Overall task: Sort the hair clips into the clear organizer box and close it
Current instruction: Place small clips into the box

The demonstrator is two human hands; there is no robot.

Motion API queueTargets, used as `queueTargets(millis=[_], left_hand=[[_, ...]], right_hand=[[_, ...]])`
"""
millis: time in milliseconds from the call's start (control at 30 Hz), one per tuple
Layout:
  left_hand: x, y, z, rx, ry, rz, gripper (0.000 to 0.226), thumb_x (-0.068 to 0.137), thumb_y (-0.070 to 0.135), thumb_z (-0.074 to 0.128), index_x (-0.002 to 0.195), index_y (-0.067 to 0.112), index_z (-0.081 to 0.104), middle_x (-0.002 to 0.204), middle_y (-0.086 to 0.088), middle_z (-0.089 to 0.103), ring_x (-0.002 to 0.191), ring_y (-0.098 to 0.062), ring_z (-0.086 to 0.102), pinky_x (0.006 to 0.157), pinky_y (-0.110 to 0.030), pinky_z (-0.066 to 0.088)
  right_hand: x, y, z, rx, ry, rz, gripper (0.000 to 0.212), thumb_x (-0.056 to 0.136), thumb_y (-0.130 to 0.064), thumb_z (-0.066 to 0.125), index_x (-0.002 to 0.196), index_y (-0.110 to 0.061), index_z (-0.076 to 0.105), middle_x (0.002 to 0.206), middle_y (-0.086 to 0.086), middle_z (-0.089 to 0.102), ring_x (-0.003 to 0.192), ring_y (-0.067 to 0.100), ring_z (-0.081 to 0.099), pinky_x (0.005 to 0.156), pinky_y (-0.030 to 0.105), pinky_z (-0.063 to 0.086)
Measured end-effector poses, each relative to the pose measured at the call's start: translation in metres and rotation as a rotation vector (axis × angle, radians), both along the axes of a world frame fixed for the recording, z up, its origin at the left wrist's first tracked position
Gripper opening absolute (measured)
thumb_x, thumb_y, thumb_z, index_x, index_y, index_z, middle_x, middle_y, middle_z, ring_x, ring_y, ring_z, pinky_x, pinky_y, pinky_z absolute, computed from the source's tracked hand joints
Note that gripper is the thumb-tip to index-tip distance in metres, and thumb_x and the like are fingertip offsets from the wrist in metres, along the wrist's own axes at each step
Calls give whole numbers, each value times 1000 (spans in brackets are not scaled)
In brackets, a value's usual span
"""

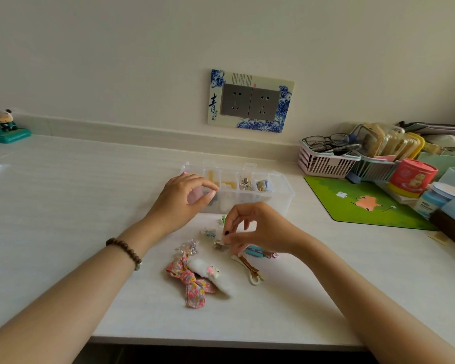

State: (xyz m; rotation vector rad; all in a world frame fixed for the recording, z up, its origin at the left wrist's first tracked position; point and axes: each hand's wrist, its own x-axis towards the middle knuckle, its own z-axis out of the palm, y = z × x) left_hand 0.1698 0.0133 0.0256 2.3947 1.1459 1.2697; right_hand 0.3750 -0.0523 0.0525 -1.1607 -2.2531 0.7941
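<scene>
Sorting is midway: the box [283, 191] lies open just beyond both hands, some cells filled, while loose clips [195, 277] lie just below the right hand [258, 229]. That hand pinches a small clip [222, 241]; the left hand [180, 200], half-curled, holds a pinkish piece at the box's near wall. Next, I judge, each piece needs lowering into a matching cell.

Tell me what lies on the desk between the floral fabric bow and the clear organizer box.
Head view: sparkly clear bead clips and a small silver clip lie between floral fabric bow and clear organizer box.
</scene>
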Motion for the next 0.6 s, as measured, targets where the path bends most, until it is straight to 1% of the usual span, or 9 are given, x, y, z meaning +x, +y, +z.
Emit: queueTargets(millis=[67,133,200,300,333,400,467,533,600], left_hand=[[-2,1,0,-35,-30,19,28,84,47,54,106,32,62,105,16,63,101,-11,55,92,-31,42],[-4,3,-1,-39,-21,49,30,83,45,58,111,34,60,106,16,61,101,-12,55,91,-32,43],[-6,5,-2,-26,-2,81,31,82,41,62,113,33,61,106,10,63,99,-13,55,93,-35,43],[-6,4,-1,5,-24,116,37,80,29,70,115,25,62,104,6,61,97,-14,54,91,-31,42],[-7,3,1,7,-38,126,41,78,27,72,117,21,61,106,5,60,98,-13,53,89,-28,41],[-8,1,3,-32,-62,135,47,76,26,74,121,18,59,111,8,55,102,-9,50,88,-23,37],[-8,1,2,-81,-60,129,49,78,27,73,123,18,57,112,10,51,105,-7,48,89,-20,35],[-8,3,0,-115,-58,117,46,79,28,71,123,20,57,112,9,52,106,-7,48,87,-16,34],[-9,5,-1,-135,-59,109,43,82,30,68,123,22,58,115,7,53,108,-7,48,85,-10,33]], right_hand=[[-1,10,11,92,72,-63,9,78,-18,71,85,-17,64,84,-9,68,76,-2,61,67,12,44],[-2,25,24,201,168,-181,10,78,-18,71,85,-17,64,84,-6,68,74,-3,60,64,7,43],[-4,42,33,267,250,-273,11,77,-17,72,84,-14,64,81,-5,68,68,-4,59,60,5,42],[-12,60,36,270,312,-314,11,77,-16,74,81,-13,64,75,-8,66,66,-2,59,58,5,42],[-16,65,35,267,307,-316,11,77,-16,74,81,-13,64,76,-7,67,68,1,60,57,5,42],[-24,73,31,286,233,-338,11,77,-17,74,81,-14,64,79,-4,68,73,7,62,59,3,40],[-28,80,27,313,144,-365,9,78,-18,72,82,-16,64,82,-4,68,81,11,64,62,7,41],[-27,81,26,327,109,-385,9,79,-19,71,84,-17,65,84,-6,67,85,12,64,63,9,40],[-25,73,28,343,124,-367,8,80,-20,71,84,-18,65,84,-7,67,80,9,62,62,6,42]])
